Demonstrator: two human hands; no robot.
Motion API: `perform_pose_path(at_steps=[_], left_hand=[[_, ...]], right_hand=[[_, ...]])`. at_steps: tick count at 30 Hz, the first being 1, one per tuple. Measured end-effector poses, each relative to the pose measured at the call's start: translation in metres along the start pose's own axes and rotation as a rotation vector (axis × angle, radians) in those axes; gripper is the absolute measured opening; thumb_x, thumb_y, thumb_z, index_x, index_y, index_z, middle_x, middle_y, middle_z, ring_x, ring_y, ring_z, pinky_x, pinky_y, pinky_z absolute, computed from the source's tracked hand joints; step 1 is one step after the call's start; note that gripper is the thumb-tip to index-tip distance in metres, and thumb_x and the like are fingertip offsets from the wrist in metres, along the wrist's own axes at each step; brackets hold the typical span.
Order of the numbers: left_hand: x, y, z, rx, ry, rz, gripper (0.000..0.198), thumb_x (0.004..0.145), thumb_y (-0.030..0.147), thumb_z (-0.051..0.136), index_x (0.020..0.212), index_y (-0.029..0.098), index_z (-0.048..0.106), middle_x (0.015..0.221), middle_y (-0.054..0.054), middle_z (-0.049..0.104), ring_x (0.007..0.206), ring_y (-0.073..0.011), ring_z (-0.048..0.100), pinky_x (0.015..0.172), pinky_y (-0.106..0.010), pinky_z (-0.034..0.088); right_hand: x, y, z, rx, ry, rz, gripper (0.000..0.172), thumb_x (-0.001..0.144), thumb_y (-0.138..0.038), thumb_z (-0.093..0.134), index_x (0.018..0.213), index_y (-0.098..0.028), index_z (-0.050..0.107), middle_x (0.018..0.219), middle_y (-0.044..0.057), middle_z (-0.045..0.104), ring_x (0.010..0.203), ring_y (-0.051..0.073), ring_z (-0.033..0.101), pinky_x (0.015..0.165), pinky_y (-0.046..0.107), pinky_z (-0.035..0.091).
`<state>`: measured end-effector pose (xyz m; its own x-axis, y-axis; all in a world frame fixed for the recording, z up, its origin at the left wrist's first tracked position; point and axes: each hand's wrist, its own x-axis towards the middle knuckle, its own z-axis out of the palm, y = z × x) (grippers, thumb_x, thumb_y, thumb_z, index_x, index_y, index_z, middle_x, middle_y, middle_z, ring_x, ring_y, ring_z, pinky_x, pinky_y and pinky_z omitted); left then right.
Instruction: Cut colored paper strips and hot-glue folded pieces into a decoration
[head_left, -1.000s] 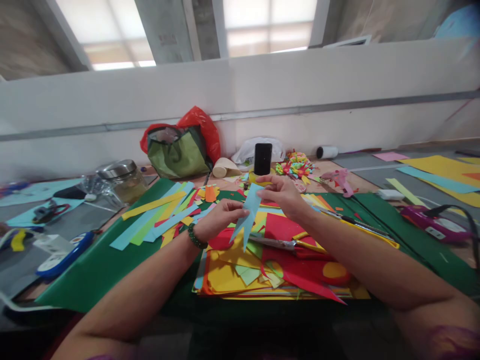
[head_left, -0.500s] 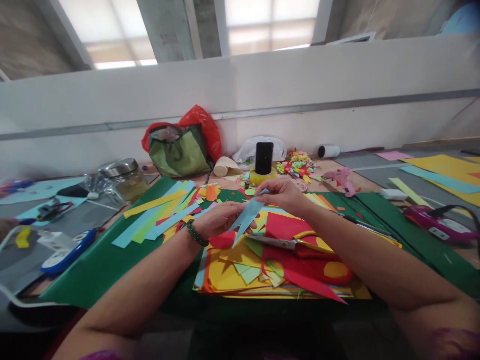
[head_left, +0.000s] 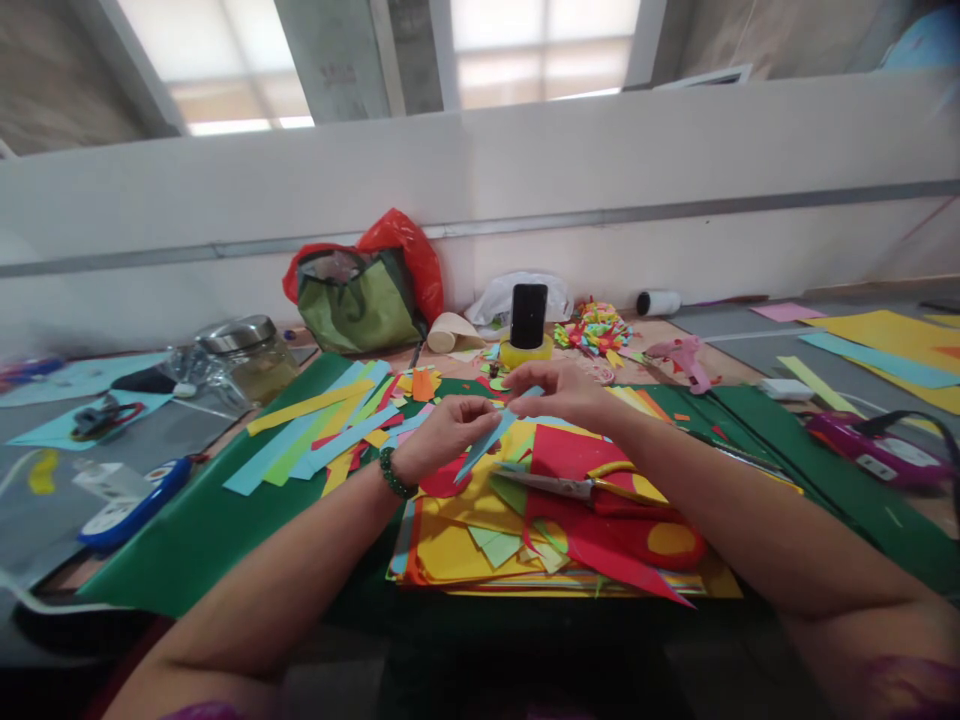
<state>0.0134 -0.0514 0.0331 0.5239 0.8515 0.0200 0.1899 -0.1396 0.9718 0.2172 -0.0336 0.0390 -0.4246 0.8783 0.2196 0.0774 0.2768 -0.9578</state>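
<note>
A light-blue paper strip [head_left: 486, 446], tapering to a point at its lower end, slants between my two hands above the pile of coloured paper. My left hand [head_left: 448, 438], with a dark green bead bracelet [head_left: 390, 472] at its wrist, is closed at the strip's left edge, thumb and fingertips together. From above, my right hand [head_left: 561, 392] grips the upper part of the strip with bent fingers. Scissors with yellow handles [head_left: 592, 488] lie on red paper [head_left: 600, 545] just below the hands. Yellow sheets [head_left: 435, 545] and small pale-green scraps [head_left: 495, 545] are under them.
Blue, green and yellow strips [head_left: 300, 435] lie on the green sheet [head_left: 187, 540] at left. Behind stand a phone [head_left: 529, 315] on a yellow tape roll [head_left: 517, 355], paper flowers [head_left: 596, 330], a pink glue gun [head_left: 686, 360], a green bag [head_left: 360, 305] and a glass jar [head_left: 259, 365].
The strip has turned more edge-on and its lower tip has shifted slightly left and up. My left fingers have drawn together at its edge; my right hand has barely moved.
</note>
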Motion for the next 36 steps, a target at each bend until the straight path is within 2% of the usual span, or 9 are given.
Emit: perform_pose_path(at_steps=[2,4,9,13,17,21,26,30,36], left_hand=[[0.0,0.0,0.001,0.033,-0.016,0.012,0.032,0.074,0.044,0.071,0.07,0.015,0.06,0.058,0.001,0.063,0.053,-0.0097,0.055,0.053,-0.021,0.041],[0.001,-0.001,-0.001,0.055,-0.031,0.015,0.03,0.073,0.043,0.071,0.072,0.015,0.061,0.059,0.001,0.063,0.052,-0.0095,0.055,0.053,-0.021,0.041],[0.004,-0.002,-0.011,0.103,-0.023,0.061,0.033,0.071,0.045,0.074,0.071,0.015,0.061,0.058,0.001,0.062,0.054,-0.0096,0.056,0.053,-0.02,0.041],[0.004,0.002,-0.024,0.126,-0.026,0.098,0.033,0.07,0.045,0.075,0.072,0.014,0.063,0.061,0.0,0.063,0.056,-0.0097,0.056,0.056,-0.021,0.043],[0.002,0.005,-0.03,0.147,-0.167,0.042,0.032,0.07,0.045,0.075,0.072,0.014,0.067,0.061,0.0,0.064,0.055,-0.0092,0.053,0.054,-0.021,0.041],[0.002,0.002,-0.02,0.12,-0.279,-0.048,0.032,0.069,0.044,0.076,0.082,0.015,0.073,0.066,0.0,0.066,0.057,-0.0097,0.054,0.058,-0.022,0.043],[0.002,-0.003,-0.011,0.102,-0.266,-0.054,0.033,0.074,0.046,0.071,0.072,0.014,0.071,0.062,-0.002,0.066,0.056,-0.0102,0.053,0.056,-0.022,0.042],[0.003,-0.002,-0.016,0.102,-0.226,-0.042,0.03,0.073,0.044,0.073,0.076,0.014,0.071,0.061,-0.001,0.065,0.054,-0.0092,0.053,0.053,-0.02,0.04],[0.005,-0.002,-0.017,-0.002,-0.2,-0.033,0.027,0.069,0.038,0.078,0.082,0.015,0.072,0.063,0.001,0.066,0.056,-0.0093,0.058,0.056,-0.02,0.046]], right_hand=[[0.001,0.003,0.002,-0.05,0.022,-0.024,0.032,0.055,-0.033,0.084,0.077,-0.016,0.069,0.062,-0.001,0.067,0.056,0.012,0.061,0.054,0.024,0.048],[0.003,0.004,0.001,-0.071,0.013,-0.044,0.026,0.056,-0.031,0.083,0.071,-0.015,0.069,0.057,-0.002,0.066,0.053,0.011,0.06,0.052,0.023,0.047],[0.003,-0.003,-0.013,-0.099,-0.041,0.01,0.022,0.058,-0.032,0.083,0.068,-0.015,0.073,0.055,0.0,0.066,0.049,0.011,0.059,0.048,0.022,0.046],[0.002,-0.01,-0.02,-0.102,-0.028,0.012,0.02,0.058,-0.031,0.083,0.067,-0.016,0.074,0.054,-0.001,0.066,0.049,0.01,0.059,0.047,0.021,0.045],[0.0,-0.014,-0.021,-0.138,-0.076,-0.011,0.018,0.06,-0.031,0.082,0.068,-0.016,0.074,0.051,-0.002,0.064,0.046,0.009,0.056,0.045,0.021,0.043],[-0.002,-0.013,-0.013,-0.226,-0.206,-0.008,0.017,0.062,-0.03,0.08,0.068,-0.016,0.074,0.051,-0.003,0.062,0.045,0.008,0.053,0.043,0.019,0.041],[-0.002,-0.007,-0.008,-0.232,-0.228,-0.009,0.018,0.063,-0.032,0.078,0.069,-0.016,0.073,0.052,-0.003,0.062,0.046,0.008,0.053,0.044,0.019,0.042],[-0.001,-0.006,-0.012,-0.234,-0.289,0.041,0.021,0.065,-0.036,0.078,0.07,-0.016,0.073,0.055,-0.002,0.064,0.05,0.009,0.055,0.047,0.02,0.043],[-0.003,-0.004,-0.007,-0.208,-0.322,0.095,0.022,0.066,-0.037,0.078,0.069,-0.017,0.071,0.057,-0.002,0.065,0.053,0.009,0.056,0.052,0.021,0.044]])
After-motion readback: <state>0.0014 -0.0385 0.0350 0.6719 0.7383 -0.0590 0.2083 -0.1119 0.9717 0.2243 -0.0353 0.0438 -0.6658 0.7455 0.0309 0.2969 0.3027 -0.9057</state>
